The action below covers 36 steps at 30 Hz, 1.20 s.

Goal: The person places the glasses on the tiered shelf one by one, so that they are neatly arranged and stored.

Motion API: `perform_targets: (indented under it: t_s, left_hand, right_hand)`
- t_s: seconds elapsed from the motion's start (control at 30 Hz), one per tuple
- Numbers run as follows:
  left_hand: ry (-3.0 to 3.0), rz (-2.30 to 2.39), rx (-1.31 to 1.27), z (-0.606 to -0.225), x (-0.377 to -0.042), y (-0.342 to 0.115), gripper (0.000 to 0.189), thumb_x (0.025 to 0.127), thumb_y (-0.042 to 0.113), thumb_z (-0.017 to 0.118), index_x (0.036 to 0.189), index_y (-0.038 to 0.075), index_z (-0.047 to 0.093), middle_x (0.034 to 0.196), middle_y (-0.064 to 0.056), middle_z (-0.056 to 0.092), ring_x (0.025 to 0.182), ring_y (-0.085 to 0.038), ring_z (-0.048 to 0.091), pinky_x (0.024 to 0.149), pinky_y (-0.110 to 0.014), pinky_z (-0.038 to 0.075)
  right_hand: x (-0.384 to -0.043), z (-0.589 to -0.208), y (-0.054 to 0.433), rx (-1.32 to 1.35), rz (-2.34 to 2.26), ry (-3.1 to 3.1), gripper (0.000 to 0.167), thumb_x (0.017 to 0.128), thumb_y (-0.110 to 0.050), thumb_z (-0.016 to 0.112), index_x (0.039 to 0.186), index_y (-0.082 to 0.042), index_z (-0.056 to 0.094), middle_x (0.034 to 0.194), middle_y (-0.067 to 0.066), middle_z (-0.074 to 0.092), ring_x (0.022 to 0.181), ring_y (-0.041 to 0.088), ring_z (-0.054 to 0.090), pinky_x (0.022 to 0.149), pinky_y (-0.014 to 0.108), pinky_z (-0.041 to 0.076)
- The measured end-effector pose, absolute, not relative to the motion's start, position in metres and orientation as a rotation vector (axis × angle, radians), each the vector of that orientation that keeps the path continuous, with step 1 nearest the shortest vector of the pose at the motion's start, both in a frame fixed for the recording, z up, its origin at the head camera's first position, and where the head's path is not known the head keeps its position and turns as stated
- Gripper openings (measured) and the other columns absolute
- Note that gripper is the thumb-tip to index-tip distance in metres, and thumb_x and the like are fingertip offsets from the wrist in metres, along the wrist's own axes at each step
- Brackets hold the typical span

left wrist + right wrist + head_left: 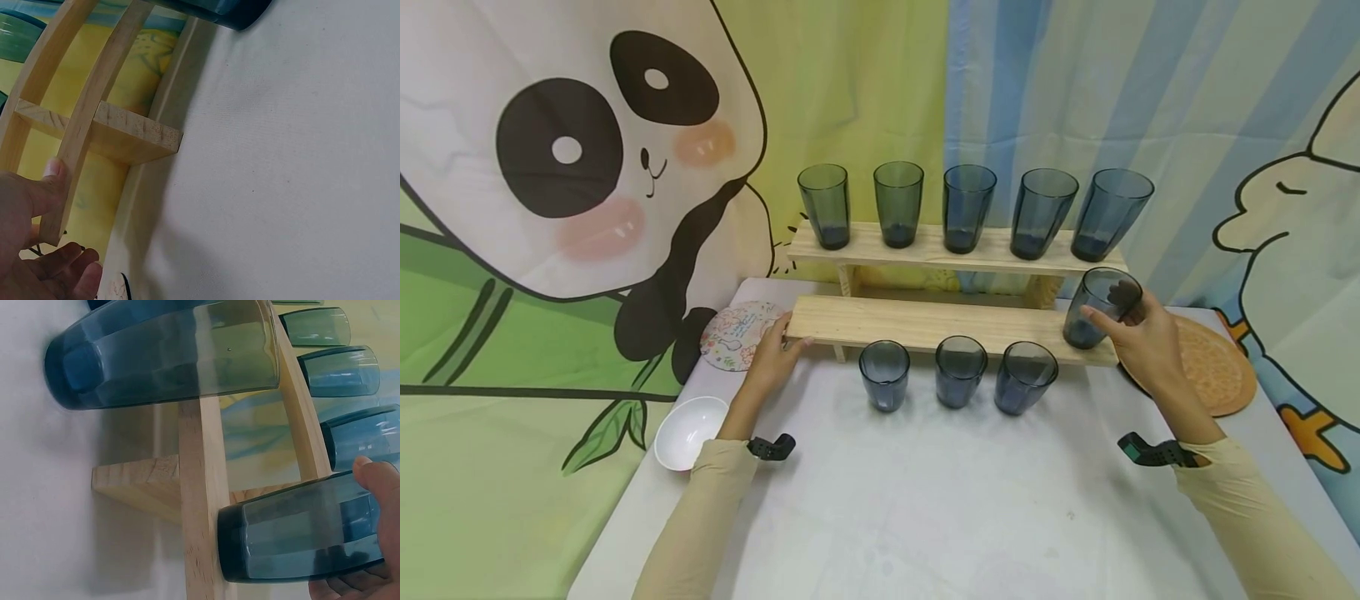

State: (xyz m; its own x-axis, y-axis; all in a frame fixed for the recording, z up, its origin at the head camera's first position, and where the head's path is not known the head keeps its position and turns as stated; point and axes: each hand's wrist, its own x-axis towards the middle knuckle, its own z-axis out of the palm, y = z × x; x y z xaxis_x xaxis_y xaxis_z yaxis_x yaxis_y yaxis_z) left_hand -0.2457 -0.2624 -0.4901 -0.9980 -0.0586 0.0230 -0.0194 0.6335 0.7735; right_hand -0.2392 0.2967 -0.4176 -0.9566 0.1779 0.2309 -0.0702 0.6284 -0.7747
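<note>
Faceted tumbler (281, 534) on grained wood (925, 323)

Closed in at back and sides by printed cloth (865, 75), yellow-green at centre, striped blue and pale towards the right, bearing big panda (643, 208) at left above green leaves (598, 437), white bird (1311, 275) at right, rising behind white-covered table (962, 508), softly lit, faintly shadowed.

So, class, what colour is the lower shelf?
Pale tan; the lower shelf shows best in the head view.
</note>
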Motion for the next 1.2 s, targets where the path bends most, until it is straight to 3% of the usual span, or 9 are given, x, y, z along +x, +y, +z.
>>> perform_targets:
  t_s: [0.1, 0.17, 0.23, 0.3, 0.43, 0.6, 0.83, 1.1, 1.2]
  left_hand:
    - [-2.801, -1.325, 0.07, -0.49, -0.246, -0.262, 0.076, 0.107, 0.034, 0.064, 0.167, 0.007, 0.025, 0.165, -0.029, 0.034, 0.149, -0.048, 0.038, 0.123, -0.064, 0.032]
    - [-2.805, -1.327, 0.076, -0.49, -0.246, -0.262, 0.077, 0.107, 0.035, 0.064, 0.167, 0.007, 0.025, 0.165, -0.029, 0.034, 0.149, -0.049, 0.038, 0.123, -0.065, 0.032]
    - [-2.811, -1.323, 0.077, -0.489, -0.246, -0.262, 0.077, 0.107, 0.035, 0.063, 0.167, 0.006, 0.024, 0.165, -0.029, 0.033, 0.15, -0.049, 0.038, 0.123, -0.065, 0.032]
    - [-2.817, -1.316, 0.08, -0.488, -0.246, -0.262, 0.077, 0.107, 0.035, 0.063, 0.167, 0.006, 0.024, 0.165, -0.03, 0.032, 0.15, -0.05, 0.037, 0.122, -0.065, 0.032]
    - [-2.823, -1.312, 0.091, -0.487, -0.245, -0.262, 0.077, 0.107, 0.035, 0.062, 0.167, 0.007, 0.023, 0.167, -0.028, 0.031, 0.152, -0.049, 0.035, 0.123, -0.065, 0.031]
    - [-2.818, -1.329, 0.09, -0.488, -0.245, -0.263, 0.077, 0.107, 0.035, 0.062, 0.168, 0.007, 0.023, 0.168, -0.028, 0.029, 0.154, -0.048, 0.031, 0.125, -0.065, 0.027]
    - [-2.82, -1.322, 0.118, -0.49, -0.245, -0.264, 0.08, 0.108, 0.038, 0.062, 0.169, 0.008, 0.02, 0.17, -0.029, 0.025, 0.156, -0.049, 0.028, 0.126, -0.065, 0.025]
    - [-2.791, -1.35, 0.088, -0.493, -0.246, -0.263, 0.079, 0.108, 0.035, 0.062, 0.168, 0.006, 0.02, 0.167, -0.031, 0.028, 0.152, -0.05, 0.034, 0.125, -0.064, 0.027]
    - [-2.788, -1.356, 0.079, -0.494, -0.245, -0.262, 0.079, 0.108, 0.035, 0.062, 0.168, 0.006, 0.02, 0.167, -0.031, 0.029, 0.152, -0.051, 0.035, 0.125, -0.064, 0.028]
  right_hand:
    - [-0.24, -0.418, 0.296, -0.081, 1.256, -2.568, 0.071, 0.096, -0.051, 0.075, 0.146, -0.006, 0.052, 0.111, 0.01, 0.057, 0.098, 0.021, 0.052, 0.076, 0.023, 0.041]
    - [-0.239, -0.417, 0.296, -0.066, 1.329, -2.56, 0.082, 0.097, -0.048, 0.075, 0.159, -0.009, 0.039, 0.136, 0.018, 0.057, 0.122, 0.026, 0.057, 0.095, 0.023, 0.048]
    - [-0.237, -0.414, 0.295, -0.056, 1.395, -2.548, 0.095, 0.098, -0.046, 0.074, 0.169, -0.012, 0.021, 0.163, 0.022, 0.039, 0.151, 0.033, 0.041, 0.121, 0.031, 0.04]
    - [-0.233, -0.409, 0.295, -0.05, 1.458, -2.524, 0.105, 0.099, -0.044, 0.073, 0.171, -0.014, 0.002, 0.176, 0.018, 0.014, 0.162, 0.036, 0.017, 0.132, 0.042, 0.021]
    - [-0.216, -0.394, 0.292, -0.096, 1.476, -2.461, 0.106, 0.1, -0.042, 0.072, 0.17, -0.016, -0.003, 0.178, 0.011, 0.004, 0.165, 0.028, 0.009, 0.133, 0.035, 0.011]
    - [-0.187, -0.383, 0.282, -0.089, 1.459, -2.298, 0.089, 0.101, -0.029, 0.073, 0.169, -0.017, 0.018, 0.173, 0.01, 0.028, 0.16, 0.019, 0.027, 0.127, 0.019, 0.022]
    - [-0.161, -0.409, 0.252, 0.102, 1.444, -2.449, 0.09, 0.097, -0.026, 0.08, 0.167, -0.009, 0.027, 0.167, 0.018, 0.039, 0.156, 0.033, 0.037, 0.118, 0.008, 0.029]
    - [-0.163, -0.455, 0.231, 0.154, 1.503, -2.638, 0.106, 0.091, -0.044, 0.084, 0.169, -0.009, 0.02, 0.171, 0.013, 0.033, 0.158, 0.039, 0.031, 0.126, 0.05, 0.031]
    - [-0.166, -0.466, 0.227, 0.168, 1.53, -2.647, 0.109, 0.09, -0.044, 0.085, 0.169, -0.008, 0.019, 0.171, 0.015, 0.032, 0.159, 0.039, 0.028, 0.127, 0.054, 0.028]
